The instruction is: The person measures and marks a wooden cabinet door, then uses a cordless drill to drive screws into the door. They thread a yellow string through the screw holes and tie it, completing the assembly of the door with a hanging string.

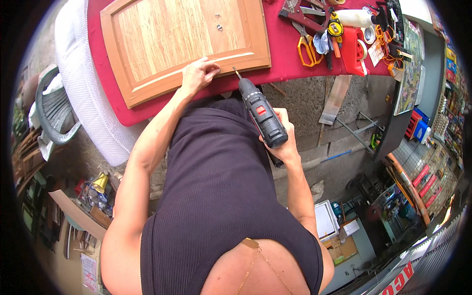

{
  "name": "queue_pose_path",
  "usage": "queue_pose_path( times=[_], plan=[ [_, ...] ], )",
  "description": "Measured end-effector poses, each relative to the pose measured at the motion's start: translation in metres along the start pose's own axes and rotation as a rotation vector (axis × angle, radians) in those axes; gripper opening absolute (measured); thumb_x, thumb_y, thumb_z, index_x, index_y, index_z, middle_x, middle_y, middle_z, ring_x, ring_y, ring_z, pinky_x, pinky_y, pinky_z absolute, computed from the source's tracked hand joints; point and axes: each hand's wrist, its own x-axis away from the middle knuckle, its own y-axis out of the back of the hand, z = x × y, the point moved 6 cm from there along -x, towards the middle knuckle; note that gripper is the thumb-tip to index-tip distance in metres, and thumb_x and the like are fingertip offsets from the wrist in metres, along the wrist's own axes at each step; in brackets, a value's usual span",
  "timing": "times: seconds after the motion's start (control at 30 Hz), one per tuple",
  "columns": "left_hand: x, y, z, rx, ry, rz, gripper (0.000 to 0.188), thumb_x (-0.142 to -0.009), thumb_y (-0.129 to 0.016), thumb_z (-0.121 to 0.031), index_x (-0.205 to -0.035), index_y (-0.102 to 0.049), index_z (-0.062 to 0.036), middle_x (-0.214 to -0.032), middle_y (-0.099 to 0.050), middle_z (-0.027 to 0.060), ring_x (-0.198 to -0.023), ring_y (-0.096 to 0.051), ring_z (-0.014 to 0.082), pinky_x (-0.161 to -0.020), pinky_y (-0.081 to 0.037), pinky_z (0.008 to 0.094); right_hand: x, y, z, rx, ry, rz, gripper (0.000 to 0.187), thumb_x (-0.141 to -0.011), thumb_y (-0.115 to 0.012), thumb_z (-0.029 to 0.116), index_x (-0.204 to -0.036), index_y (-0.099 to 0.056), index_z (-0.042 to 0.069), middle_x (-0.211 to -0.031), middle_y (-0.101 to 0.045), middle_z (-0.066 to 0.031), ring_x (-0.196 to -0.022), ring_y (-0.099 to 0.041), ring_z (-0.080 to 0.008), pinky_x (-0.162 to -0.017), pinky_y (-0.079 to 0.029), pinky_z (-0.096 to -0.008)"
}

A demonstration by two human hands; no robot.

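Note:
A wooden cabinet door (191, 70) with a raised frame and paler centre panel lies on the red-covered table (287, 73). At its near edge, my left hand (198, 76) has its fingertips curled together in a pinch; whatever they may hold is hidden or too small to name. My right hand (285, 130) is wrapped around the grip of a black cordless drill (263, 118) with a red patch. The drill's bit (237, 73) points away from me, its tip by the door's near edge. Small metal screws (219, 27) lie on the centre panel.
At the table's right are orange-handled scissors (308, 51), a yellow tape measure (335, 27), a red tape dispenser (353, 51) and a white bottle (355, 18). A white quilted pad (81, 83) hangs at the left. A grey chair (51, 105) stands beyond it.

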Motion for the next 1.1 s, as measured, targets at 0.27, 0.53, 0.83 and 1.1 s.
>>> queue_pose_path(
  times=[0.27,0.53,0.83,1.1],
  plan=[
    [-0.003,-0.002,0.002,0.014,0.091,0.035,0.012,-0.076,-0.069,-0.025,-0.082,-0.069,-0.0149,-0.073,-0.061,0.0034,-0.07,-0.062,0.0206,-0.062,-0.048,0.0347,-0.011,-0.012,0.003,-0.001,-0.026,0.108,0.047,-0.068,-0.07,0.0,-0.108,-0.046,0.002,-0.086,-0.065,-0.016,-0.079,-0.066,-0.0288,-0.071,-0.051,-0.034],
    [-0.01,-0.002,0.004,-0.043,0.081,0.117,0.013,-0.077,-0.069,-0.026,-0.082,-0.07,-0.0143,-0.072,-0.062,0.0045,-0.071,-0.063,0.0205,-0.064,-0.049,0.0353,-0.012,-0.02,0.003,-0.033,-0.037,0.124,0.042,-0.072,-0.068,0.001,-0.109,-0.046,0.001,-0.087,-0.065,-0.019,-0.081,-0.067,-0.0321,-0.072,-0.052,-0.036],
    [-0.004,0.0,-0.002,-0.013,0.062,0.04,0.015,-0.078,-0.07,-0.028,-0.084,-0.07,-0.0145,-0.072,-0.062,0.0029,-0.067,-0.063,0.0191,-0.06,-0.049,0.0338,-0.018,-0.023,0.004,-0.021,-0.039,0.113,0.043,-0.072,-0.069,0.001,-0.109,-0.046,0.001,-0.088,-0.065,-0.0185,-0.082,-0.067,-0.0315,-0.073,-0.051,-0.035],
    [-0.001,0.0,-0.002,-0.025,-0.007,-0.001,0.013,-0.08,-0.068,-0.027,-0.086,-0.07,-0.0148,-0.074,-0.061,0.0036,-0.067,-0.063,0.0206,-0.059,-0.049,0.0335,-0.019,-0.023,0.002,-0.025,-0.04,0.129,0.047,-0.067,-0.071,-0.001,-0.108,-0.047,0.001,-0.086,-0.065,-0.0149,-0.079,-0.067,-0.0264,-0.072,-0.051,-0.0327]
  ],
)
